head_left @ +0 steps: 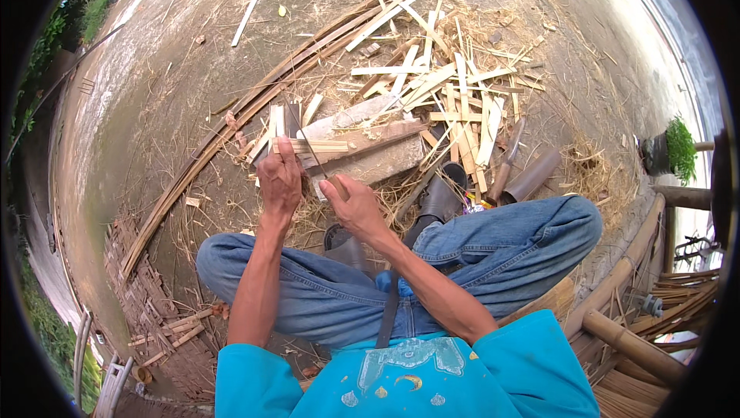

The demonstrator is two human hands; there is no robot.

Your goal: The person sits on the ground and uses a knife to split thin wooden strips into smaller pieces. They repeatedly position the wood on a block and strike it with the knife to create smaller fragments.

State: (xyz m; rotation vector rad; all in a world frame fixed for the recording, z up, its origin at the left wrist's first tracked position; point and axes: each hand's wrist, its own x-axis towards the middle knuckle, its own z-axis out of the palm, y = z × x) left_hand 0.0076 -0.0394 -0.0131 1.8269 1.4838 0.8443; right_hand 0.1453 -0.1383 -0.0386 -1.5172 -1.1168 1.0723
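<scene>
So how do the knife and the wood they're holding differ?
The knife is darker and thinner; the wood is pale and broader. The knife points forward, leaning left; the wood lies crosswise. The right hand grips the knife, the left hand the wood. Both are hand-held.

The wide view looked steeply down from head height, the shirt nearest it at six o'clock. It faced the left hand and right hand close by, with the ground curving away toward twelve.
</scene>
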